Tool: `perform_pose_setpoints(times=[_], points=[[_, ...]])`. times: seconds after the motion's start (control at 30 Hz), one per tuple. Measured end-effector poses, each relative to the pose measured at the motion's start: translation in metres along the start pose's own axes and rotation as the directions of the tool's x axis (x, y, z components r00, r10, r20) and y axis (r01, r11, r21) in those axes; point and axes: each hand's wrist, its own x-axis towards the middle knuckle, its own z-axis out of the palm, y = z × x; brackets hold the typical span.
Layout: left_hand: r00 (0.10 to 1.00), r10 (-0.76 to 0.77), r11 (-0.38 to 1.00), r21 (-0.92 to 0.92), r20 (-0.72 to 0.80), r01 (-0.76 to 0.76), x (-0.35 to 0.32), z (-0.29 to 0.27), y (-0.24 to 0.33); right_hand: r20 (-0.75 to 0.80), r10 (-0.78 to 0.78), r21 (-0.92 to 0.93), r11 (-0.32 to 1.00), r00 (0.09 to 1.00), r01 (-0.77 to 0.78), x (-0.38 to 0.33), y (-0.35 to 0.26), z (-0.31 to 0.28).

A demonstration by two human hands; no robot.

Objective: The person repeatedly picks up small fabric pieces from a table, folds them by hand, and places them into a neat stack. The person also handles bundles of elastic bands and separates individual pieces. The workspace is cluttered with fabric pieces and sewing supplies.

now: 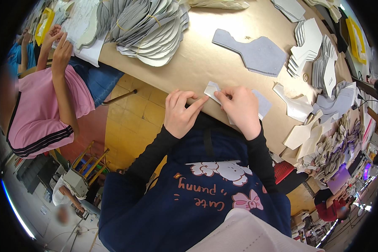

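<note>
At the near table edge lies a flat cut piece (211,89), white at its left end, its middle covered by my right hand (241,110). The right thumb and fingers are closed on this piece. A grey part (263,104) shows beyond that hand; whether it belongs to the same piece I cannot tell. My left hand (180,111) has its thumb and forefinger brought together at the piece's left end, the other fingers bent. Farther up the table rests a larger grey shaped panel (260,53), touched by neither hand.
A big banded bundle of grey and white cut pieces (155,31) sits at the far left. Stacks of white pieces (308,42) and loose cut pieces (296,105) lie to the right on the brown-covered table (197,63). A person in pink (50,105) works at left.
</note>
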Motion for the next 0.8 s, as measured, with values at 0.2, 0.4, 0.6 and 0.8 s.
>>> perform_pose_setpoints(times=[0.2,0.4,0.6,0.8], points=[[1.0,-0.02,0.999,-0.036,-0.006,0.02,0.0,0.0,0.0,-0.018,0.002,-0.014,1.0,1.0,-0.002,-0.001,-0.001,0.001],[1.0,-0.022,0.999,-0.042,-0.01,0.021,0.001,0.0,0.0,-0.006,-0.013,-0.021,1.0,1.0,0.013,0.002,0.002,0.001],[0.999,-0.049,0.996,-0.07,-0.021,0.047,0.003,-0.002,0.002,-0.015,-0.028,-0.012,1.0,0.999,0.028,0.003,0.004,0.001],[1.0,-0.027,0.999,-0.032,-0.006,0.027,0.014,-0.001,0.005,-0.029,-0.06,-0.068,0.996,0.998,0.058,0.004,0.008,0.003]])
